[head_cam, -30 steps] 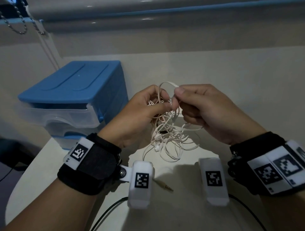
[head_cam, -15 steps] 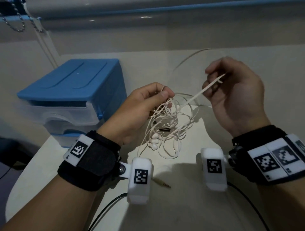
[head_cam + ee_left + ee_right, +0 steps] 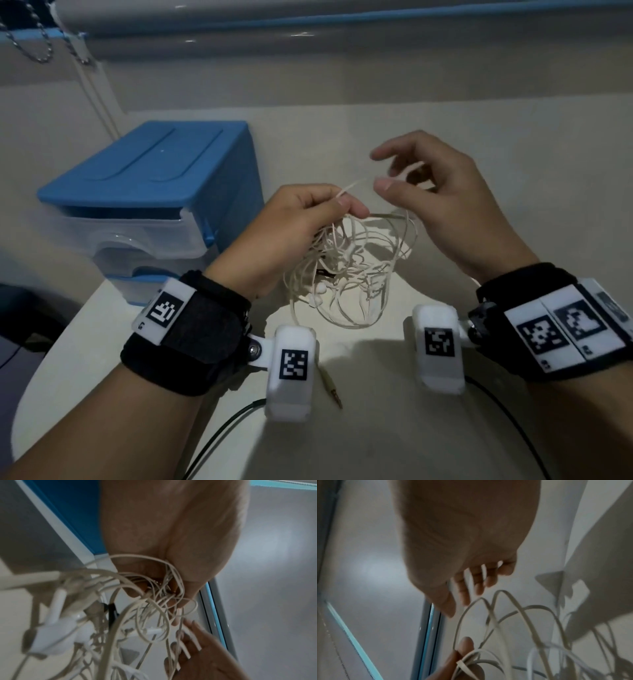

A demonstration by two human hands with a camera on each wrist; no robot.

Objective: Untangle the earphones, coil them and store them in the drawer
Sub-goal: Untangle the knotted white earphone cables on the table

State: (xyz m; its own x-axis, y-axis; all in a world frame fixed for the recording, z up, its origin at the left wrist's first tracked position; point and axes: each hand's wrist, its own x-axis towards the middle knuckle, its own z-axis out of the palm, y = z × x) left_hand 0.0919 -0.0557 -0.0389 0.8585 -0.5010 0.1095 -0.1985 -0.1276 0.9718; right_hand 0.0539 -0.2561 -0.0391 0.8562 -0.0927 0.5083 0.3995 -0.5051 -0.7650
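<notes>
I am pinching the tangled earphones (image 3: 346, 270) in my left hand (image 3: 291, 233), right of the drawer unit (image 3: 147, 192); my right hand (image 3: 442, 202), fingers spread and holding nothing, is hovering beside them.

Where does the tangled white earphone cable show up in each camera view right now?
Head: the earphone cable hangs mid-frame from the left hand, below the right hand.
Left wrist: the tangle fills the lower centre, under the palm.
Right wrist: loops at lower centre right, below the fingers.
Shared landmark: the left thumb pinching the cable; in the left wrist view it is hard to pick out.
</notes>
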